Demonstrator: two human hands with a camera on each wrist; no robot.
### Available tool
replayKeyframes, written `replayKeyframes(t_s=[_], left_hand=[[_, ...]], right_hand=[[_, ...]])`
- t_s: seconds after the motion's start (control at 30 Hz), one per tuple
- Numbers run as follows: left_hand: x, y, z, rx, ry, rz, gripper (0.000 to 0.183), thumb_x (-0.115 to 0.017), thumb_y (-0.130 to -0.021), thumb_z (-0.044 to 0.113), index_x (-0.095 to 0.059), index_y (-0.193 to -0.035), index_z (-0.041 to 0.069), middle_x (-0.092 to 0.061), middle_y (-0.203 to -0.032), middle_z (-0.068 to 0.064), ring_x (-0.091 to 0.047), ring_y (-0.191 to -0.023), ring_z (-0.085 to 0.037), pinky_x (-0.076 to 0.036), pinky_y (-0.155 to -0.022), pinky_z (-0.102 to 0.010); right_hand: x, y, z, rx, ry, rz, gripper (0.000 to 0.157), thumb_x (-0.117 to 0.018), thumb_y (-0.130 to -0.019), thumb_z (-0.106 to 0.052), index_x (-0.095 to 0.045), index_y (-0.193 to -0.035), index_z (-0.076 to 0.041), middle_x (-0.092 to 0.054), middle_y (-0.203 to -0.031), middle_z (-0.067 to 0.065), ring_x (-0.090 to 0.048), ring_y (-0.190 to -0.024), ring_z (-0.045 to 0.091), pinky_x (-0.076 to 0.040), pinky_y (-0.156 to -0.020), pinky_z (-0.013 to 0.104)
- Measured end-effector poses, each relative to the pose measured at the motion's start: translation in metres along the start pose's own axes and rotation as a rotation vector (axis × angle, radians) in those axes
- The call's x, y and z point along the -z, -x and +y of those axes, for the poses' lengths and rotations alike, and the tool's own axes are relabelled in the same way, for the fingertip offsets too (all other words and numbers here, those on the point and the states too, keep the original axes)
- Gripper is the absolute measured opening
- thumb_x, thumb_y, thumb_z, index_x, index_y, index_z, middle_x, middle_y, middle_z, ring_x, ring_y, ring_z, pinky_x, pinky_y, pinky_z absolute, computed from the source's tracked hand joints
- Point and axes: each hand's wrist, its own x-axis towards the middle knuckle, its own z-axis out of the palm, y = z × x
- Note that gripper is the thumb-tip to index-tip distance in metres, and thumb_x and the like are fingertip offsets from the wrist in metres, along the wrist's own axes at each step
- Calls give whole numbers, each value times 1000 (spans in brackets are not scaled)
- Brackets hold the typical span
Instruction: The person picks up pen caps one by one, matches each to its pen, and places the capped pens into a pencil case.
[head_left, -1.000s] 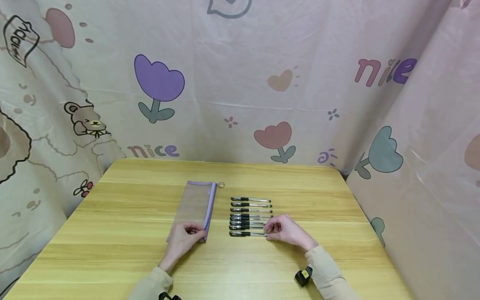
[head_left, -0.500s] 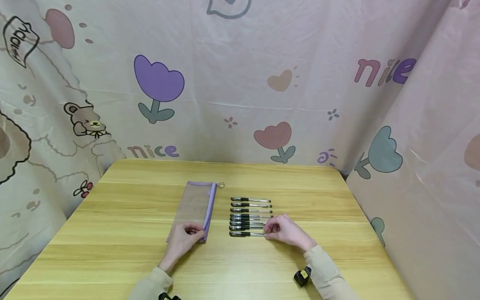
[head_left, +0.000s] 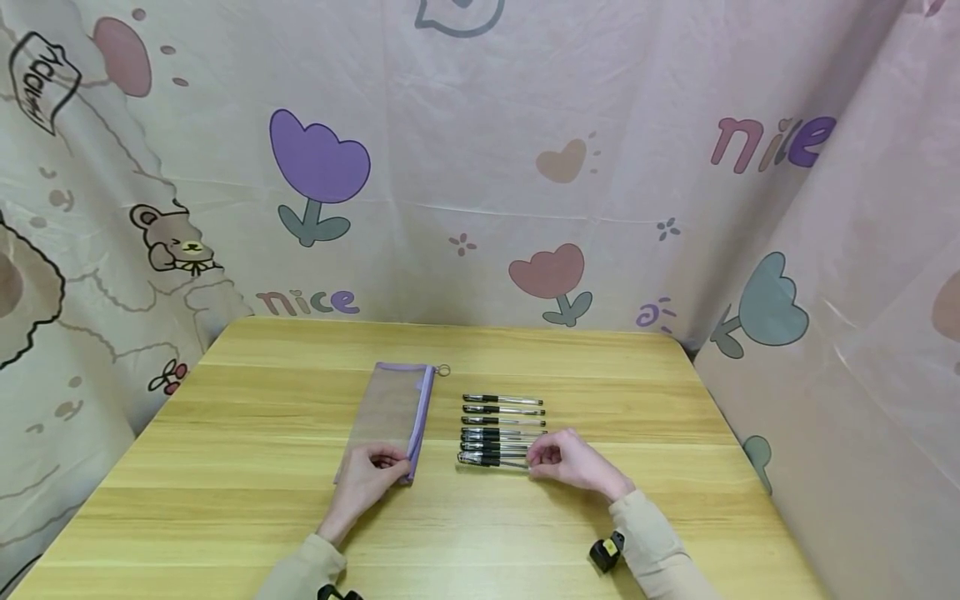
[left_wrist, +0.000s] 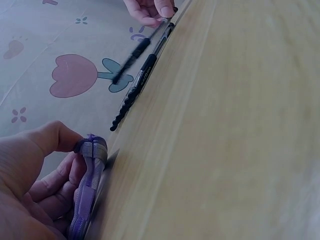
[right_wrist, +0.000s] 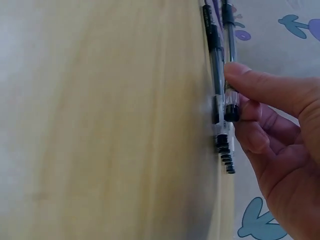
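A mesh zip pencil pouch with lilac edging lies flat left of centre. My left hand pinches its near right corner; in the left wrist view thumb and fingers hold the zip end. To the right, several black-gripped clear pens lie in a row, caps towards the pouch. My right hand pinches the tail end of the nearest gel pen between thumb and fingers. That pen is raised off the table, its capped end tilted above the others in the left wrist view.
The wooden table has a patterned curtain behind it and at both sides. A metal ring hangs from the pouch's far corner. A black wrist camera sits at the right cuff.
The nearest pen has come up off the table in my right hand and now overlaps the pen behind it in the head view. My left hand and the pouch have stayed put.
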Motion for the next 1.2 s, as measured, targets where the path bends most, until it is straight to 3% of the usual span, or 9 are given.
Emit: replayKeyframes(t_s=[0.17,0.33,0.5,0.67,0.73,0.87,1.1,1.2], left_hand=[[1,1,1,-1,-9,2,10,-79,-76,8,-76,-83,3,-72,-73,-3,-57,-63,-2,-48,-61,-15],[2,1,2,10,4,-3,10,-80,-76,7,-76,-84,2,-72,-74,-4,-56,-63,-2,-47,-61,-15],[2,1,2,14,16,-9,11,-79,-76,7,-76,-85,1,-72,-74,-5,-56,-63,-2,-48,-61,-15],[3,2,2,24,15,-3,12,-80,-77,9,-77,-86,3,-73,-76,-4,-57,-64,-3,-49,-57,-17],[3,3,2,35,23,-2,12,-80,-77,10,-77,-87,3,-72,-77,-4,-57,-64,-3,-49,-54,-19],[2,3,2,47,42,-3,13,-80,-78,10,-77,-88,3,-72,-77,-4,-58,-64,-4,-49,-49,-22],[0,2,2,37,44,11,13,-80,-78,9,-77,-88,2,-73,-78,-4,-58,-66,-3,-49,-57,-18],[-1,3,3,37,53,21,13,-80,-78,9,-77,-88,3,-74,-79,-5,-59,-66,-2,-49,-56,-18]], right_hand=[[4,-2,-4,-7,-34,-31,16,-75,-87,-10,-74,-104,-11,-71,-88,-1,-56,-71,0,-52,-64,19],[9,-9,-8,22,-58,-82,24,-68,-93,-8,-70,-116,-3,-70,-88,7,-54,-69,0,-50,-61,19],[13,-20,-13,77,-57,-115,37,-64,-96,-10,-60,-130,4,-69,-96,11,-59,-81,2,-55,-73,19],[15,-35,-19,89,-124,-134,42,-64,-94,-7,-54,-132,7,-69,-104,20,-66,-94,15,-56,-88,21],[14,-41,-20,85,-176,-152,42,-63,-94,-4,-52,-132,9,-68,-102,25,-69,-89,24,-59,-85,25],[11,-53,-23,46,-284,-192,45,-61,-95,-1,-44,-134,12,-66,-99,30,-71,-77,34,-63,-75,38],[0,-72,-36,-142,-544,-229,54,-62,-93,3,-35,-140,9,-62,-95,11,-70,-75,22,-63,-79,48],[-5,-80,-39,-183,-618,-228,55,-61,-92,4,-33,-139,8,-62,-94,11,-71,-75,25,-63,-80,47]])
